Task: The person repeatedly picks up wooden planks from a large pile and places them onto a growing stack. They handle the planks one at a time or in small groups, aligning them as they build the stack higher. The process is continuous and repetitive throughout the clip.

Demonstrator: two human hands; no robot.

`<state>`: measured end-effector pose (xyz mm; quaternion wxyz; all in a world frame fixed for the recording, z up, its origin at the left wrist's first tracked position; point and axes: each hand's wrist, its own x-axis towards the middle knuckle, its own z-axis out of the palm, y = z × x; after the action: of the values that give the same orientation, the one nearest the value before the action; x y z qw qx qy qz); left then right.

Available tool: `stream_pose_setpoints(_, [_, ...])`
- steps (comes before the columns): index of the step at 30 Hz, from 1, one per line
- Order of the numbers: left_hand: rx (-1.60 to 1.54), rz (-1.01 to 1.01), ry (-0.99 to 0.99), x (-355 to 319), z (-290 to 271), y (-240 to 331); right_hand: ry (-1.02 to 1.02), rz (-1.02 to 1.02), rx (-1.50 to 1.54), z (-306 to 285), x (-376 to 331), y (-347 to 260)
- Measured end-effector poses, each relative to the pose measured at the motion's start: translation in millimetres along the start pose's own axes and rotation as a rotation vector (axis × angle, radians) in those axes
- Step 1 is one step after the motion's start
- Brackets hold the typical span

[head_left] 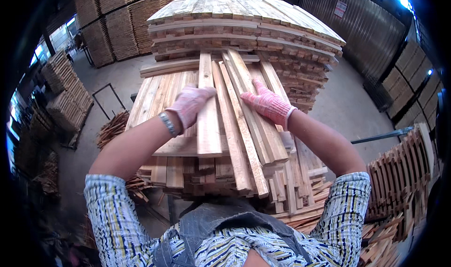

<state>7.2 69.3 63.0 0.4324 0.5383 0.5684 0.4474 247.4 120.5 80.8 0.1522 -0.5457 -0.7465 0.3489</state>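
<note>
Both my hands wear pinkish knit work gloves. My left hand [191,102] is closed around the left edge of a pale wooden plank [209,126], with its fingertips over the top face. My right hand [268,102] grips the right side of a thicker wooden plank [263,135], its thumb reaching across. Between these two, narrow wooden strips [233,130] lie slanted and loose, their near ends jutting toward me. All of them rest on a waist-high lumber stack [159,95] topped with a row of boards. The undersides of both grips are hidden.
Behind rises a taller lumber stack [244,8]. Scrap strips [112,128] lie at left beside a metal frame [105,98]. More wood pieces [394,173] stand at right near a blue-grey bar [383,135]. Large stacks [117,27] line the back.
</note>
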Motion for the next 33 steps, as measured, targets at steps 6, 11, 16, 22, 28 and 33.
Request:
stream_pose_setpoints(6, [-0.107, -0.22, 0.032, -48.7, 27.1, 40.3, -0.014, 0.021, 0.059, 1.7, 6.0, 11.5])
stream_pose_setpoints(11, [0.13, -0.43, -0.043, -35.4, 56.1, 45.5, -0.008, -0.005, 0.244, 4.7, 9.2, 16.6])
stream_pose_setpoints(16, [0.066, -0.378, 0.175, -20.3, 50.1, 15.6, -0.046, -0.064, 0.425, 6.3, 8.3, 18.4])
stream_pose_setpoints(22, [-0.145, -0.141, 0.028, -51.8, -26.9, 49.7, -0.073, -0.015, 0.339, -12.0, 4.5, 23.4])
stream_pose_setpoints(28, [0.29, -0.323, 0.309, -23.0, -110.5, -16.6, 0.019, -0.085, 0.509, -46.5, -17.5, -29.6])
stream_pose_setpoints(33, [0.024, -0.332, 0.23, -21.7, -116.4, -25.6, -0.043, -0.097, 0.111, -7.6, -28.7, -104.4])
